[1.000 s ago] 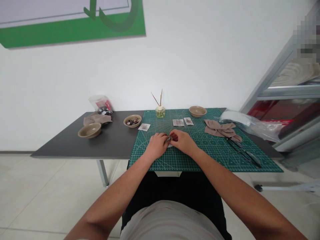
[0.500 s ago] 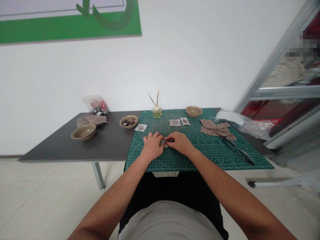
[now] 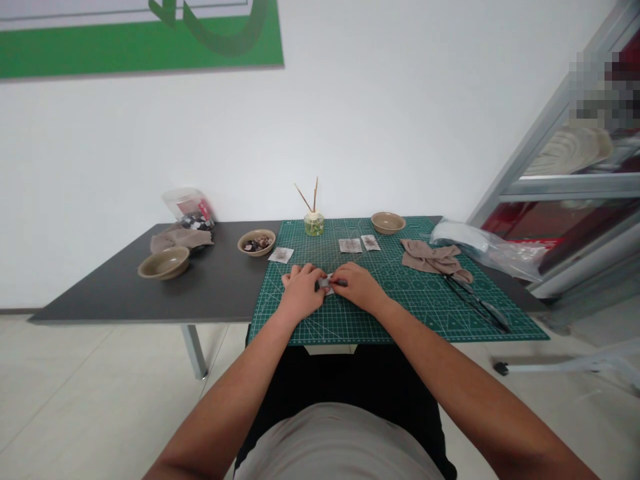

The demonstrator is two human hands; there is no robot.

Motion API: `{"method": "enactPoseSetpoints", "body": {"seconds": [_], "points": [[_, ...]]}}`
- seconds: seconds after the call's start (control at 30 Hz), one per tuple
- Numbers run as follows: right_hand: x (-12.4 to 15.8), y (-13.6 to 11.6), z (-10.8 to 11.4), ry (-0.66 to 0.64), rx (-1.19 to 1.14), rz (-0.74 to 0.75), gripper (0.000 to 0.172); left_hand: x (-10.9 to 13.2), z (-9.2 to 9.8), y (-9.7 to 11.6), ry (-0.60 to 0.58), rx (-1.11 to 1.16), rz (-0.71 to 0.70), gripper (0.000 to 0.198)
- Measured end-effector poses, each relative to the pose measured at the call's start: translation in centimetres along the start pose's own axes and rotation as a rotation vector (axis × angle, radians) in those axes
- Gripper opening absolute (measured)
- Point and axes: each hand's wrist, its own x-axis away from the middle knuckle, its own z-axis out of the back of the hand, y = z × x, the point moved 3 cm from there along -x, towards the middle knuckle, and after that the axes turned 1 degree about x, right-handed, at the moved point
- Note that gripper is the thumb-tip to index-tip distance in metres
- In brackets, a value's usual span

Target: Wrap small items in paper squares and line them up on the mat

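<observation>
My left hand (image 3: 300,288) and my right hand (image 3: 358,285) rest side by side on the green cutting mat (image 3: 415,313), fingers curled and pinching a small pale packet (image 3: 327,283) between them. The packet is mostly hidden by my fingers; a dark bit shows at its edge. Three similar small packets lie further back on the mat: one (image 3: 281,255) to the left and two (image 3: 350,245) near the middle.
On the dark table stand a reed diffuser jar (image 3: 313,223), a bowl of dark pieces (image 3: 257,242), two other tan bowls (image 3: 163,261) (image 3: 388,222), a tipped plastic container (image 3: 187,207), beige cloths (image 3: 430,257), black tongs (image 3: 477,304) and a plastic bag (image 3: 480,245). A metal shelf stands at right.
The reddish bit seen at my right fingertips a second ago is now tucked out of sight in the packet. Both hands stay pinched together; the view shifted slightly right.
</observation>
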Motion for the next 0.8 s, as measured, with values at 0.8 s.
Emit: {"method": "enactPoseSetpoints", "body": {"seconds": [0.8], "points": [[0.36,0.21,0.12,0.060,0.060,-0.068,0.006,0.23,0.32,0.73,-0.077,-0.169,0.088,0.028]]}}
